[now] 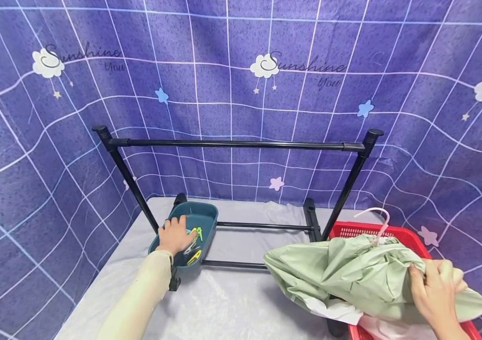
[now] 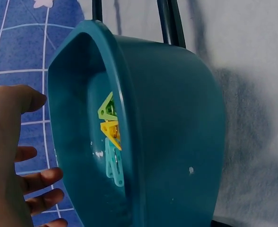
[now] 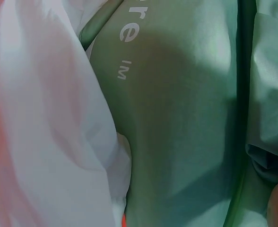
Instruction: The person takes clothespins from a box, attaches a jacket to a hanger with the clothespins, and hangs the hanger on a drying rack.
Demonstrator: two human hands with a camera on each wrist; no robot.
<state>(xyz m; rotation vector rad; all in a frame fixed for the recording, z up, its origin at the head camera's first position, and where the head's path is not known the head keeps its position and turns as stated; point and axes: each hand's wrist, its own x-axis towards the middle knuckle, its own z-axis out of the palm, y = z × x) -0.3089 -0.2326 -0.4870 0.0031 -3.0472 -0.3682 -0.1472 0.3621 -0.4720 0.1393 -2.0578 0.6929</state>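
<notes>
Over the teal basin [image 1: 204, 210], your left hand [image 1: 175, 235] has its fingers loosely spread and holds nothing. Inside this basin you can see a green clothespin [image 1: 199, 232], a yellow clothespin [image 2: 111, 134] and a turquoise clothespin [image 2: 117, 164]. The basin stands at the left end of the black rack [image 1: 232, 143]. On your other side, your right hand [image 1: 436, 288] grips the light green garment [image 1: 339, 269] between thumb and fingers. The garment spreads over the red basket [image 1: 411, 240], and a pink hanger hook [image 1: 386, 219] rises from its top. White fabric [image 1: 333, 310] shows just below the garment, and your right wrist view shows white letters [image 3: 129, 34] printed on the green material.
</notes>
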